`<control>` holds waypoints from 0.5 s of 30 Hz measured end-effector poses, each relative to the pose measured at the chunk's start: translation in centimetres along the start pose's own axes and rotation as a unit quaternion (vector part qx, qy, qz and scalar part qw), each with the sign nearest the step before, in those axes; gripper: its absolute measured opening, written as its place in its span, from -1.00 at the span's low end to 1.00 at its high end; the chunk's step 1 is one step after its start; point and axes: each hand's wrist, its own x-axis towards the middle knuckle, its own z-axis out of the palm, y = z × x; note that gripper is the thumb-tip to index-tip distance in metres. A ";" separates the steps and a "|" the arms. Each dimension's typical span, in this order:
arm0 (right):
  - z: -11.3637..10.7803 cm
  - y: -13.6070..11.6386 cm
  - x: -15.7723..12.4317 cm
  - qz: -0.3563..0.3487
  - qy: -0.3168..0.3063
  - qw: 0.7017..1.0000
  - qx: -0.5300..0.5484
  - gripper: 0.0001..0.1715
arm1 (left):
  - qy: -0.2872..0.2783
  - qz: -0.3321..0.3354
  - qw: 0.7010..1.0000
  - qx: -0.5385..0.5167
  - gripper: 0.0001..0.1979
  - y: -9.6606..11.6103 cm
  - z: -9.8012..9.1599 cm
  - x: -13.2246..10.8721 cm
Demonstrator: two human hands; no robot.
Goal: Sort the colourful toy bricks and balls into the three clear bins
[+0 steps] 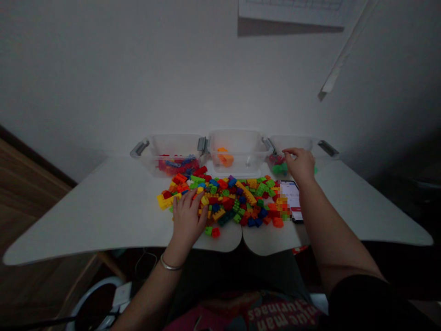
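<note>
A heap of toy building bricks (225,202) in many colours lies in the middle of the white table. My left hand (188,214) rests on the left side of this heap, palm down, its fingers spread over yellow and orange bricks. My right hand (301,166) is over the front of the right clear plastic bin (296,141), thumb and forefinger drawn together; whatever may be between them is too small to make out. Green and red pieces (279,169) show inside that bin, partly hidden behind my hand.
The left clear bin (165,143) holds red and blue pieces. An orange piece (224,157) lies in the middle bin (241,140). A phone (292,202) lies beside the heap under my right forearm. The wall stands behind the table (113,207).
</note>
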 end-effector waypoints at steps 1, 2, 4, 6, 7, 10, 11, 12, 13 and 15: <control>0.1 0.1 0.0 0.007 -0.005 1.000 -0.010 -0.59 | -0.001 0.002 1.000 0.001 -0.57 0.0 0.0 0.0; 0.1 0.1 0.0 0.016 -0.007 1.000 -0.021 -0.58 | -0.002 0.004 1.000 0.001 -0.56 0.0 0.0 0.0; 0.3 -0.1 0.0 0.035 -0.012 0.998 -0.046 -0.56 | -0.004 0.006 1.000 0.003 -0.56 0.1 0.0 0.0; 0.4 -0.4 -0.1 0.042 -0.027 0.995 -0.081 -0.53 | -0.003 0.006 1.000 0.003 -0.56 0.1 0.0 0.0; 0.4 -0.5 -0.1 0.039 -0.037 0.993 -0.101 -0.51 | -0.003 0.004 1.000 0.002 -0.56 0.1 0.0 0.0; 0.6 -0.7 -0.4 0.017 -0.057 0.987 -0.151 -0.45 | -0.002 -0.001 1.000 0.002 -0.57 0.2 0.0 -0.1; 0.6 -0.7 -0.5 0.009 -0.058 0.985 -0.160 -0.43 | -0.003 -0.002 1.000 0.002 -0.57 0.2 0.0 -0.1; 0.6 -0.7 -0.5 0.003 -0.057 0.985 -0.165 -0.42 | -0.004 -0.002 1.000 0.003 -0.57 0.2 0.0 -0.1; 0.7 -0.7 -0.6 -0.003 -0.054 0.984 -0.167 -0.41 | -0.004 -0.001 1.000 0.003 -0.56 0.2 0.0 -0.1; 0.8 -0.6 -0.7 -0.009 -0.050 0.984 -0.169 -0.41 | -0.004 0.002 1.000 0.004 -0.56 0.2 0.0 -0.1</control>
